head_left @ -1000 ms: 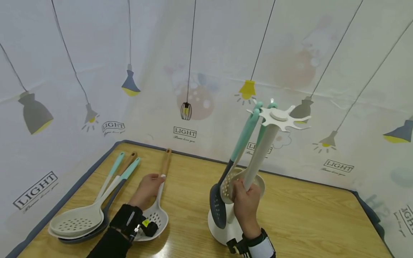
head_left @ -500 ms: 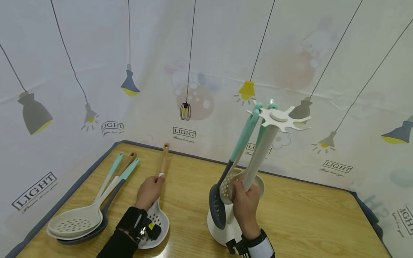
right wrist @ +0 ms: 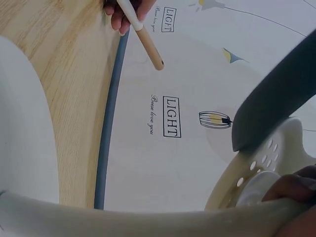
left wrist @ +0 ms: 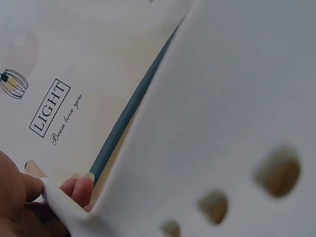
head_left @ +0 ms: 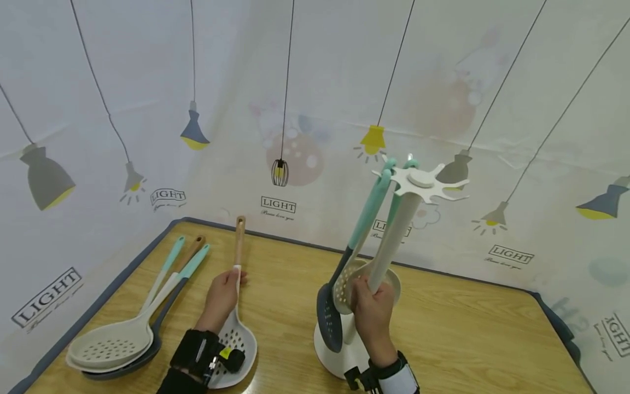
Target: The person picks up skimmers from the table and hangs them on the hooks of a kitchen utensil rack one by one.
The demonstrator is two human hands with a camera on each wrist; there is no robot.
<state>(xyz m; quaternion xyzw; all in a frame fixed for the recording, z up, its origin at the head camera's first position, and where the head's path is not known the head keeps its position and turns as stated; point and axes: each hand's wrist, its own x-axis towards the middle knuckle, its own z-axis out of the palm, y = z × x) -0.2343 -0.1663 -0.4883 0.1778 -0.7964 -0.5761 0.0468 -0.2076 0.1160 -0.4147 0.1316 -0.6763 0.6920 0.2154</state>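
Note:
My left hand [head_left: 221, 298] pinches the white neck of a skimmer [head_left: 239, 241] with a wooden handle end pointing to the back wall. Its perforated white head fills much of the left wrist view, holes [left wrist: 281, 180] showing the wood below. My right hand [head_left: 375, 314] is wrapped round the white pole of a utensil stand [head_left: 396, 235], which leans to the right. From the stand's hooks hang a dark slotted spoon [head_left: 330, 317] with a mint handle, a beige skimmer [head_left: 343, 287], and a beige ladle [head_left: 394, 282] partly behind the pole and hand.
At the table's left lie stacked utensils: a white skimmer [head_left: 105, 345] on top, with a dark one [head_left: 152, 350] beneath. Their mint and wooden handles [head_left: 194, 261] point to the back. A lamp-printed curtain [head_left: 325, 82] rises behind the wooden table [head_left: 472, 323].
My left hand has slid down from the wooden grip onto the white neck. The skimmer's handle has swung left and stands higher. My right hand and the stand stay as they were.

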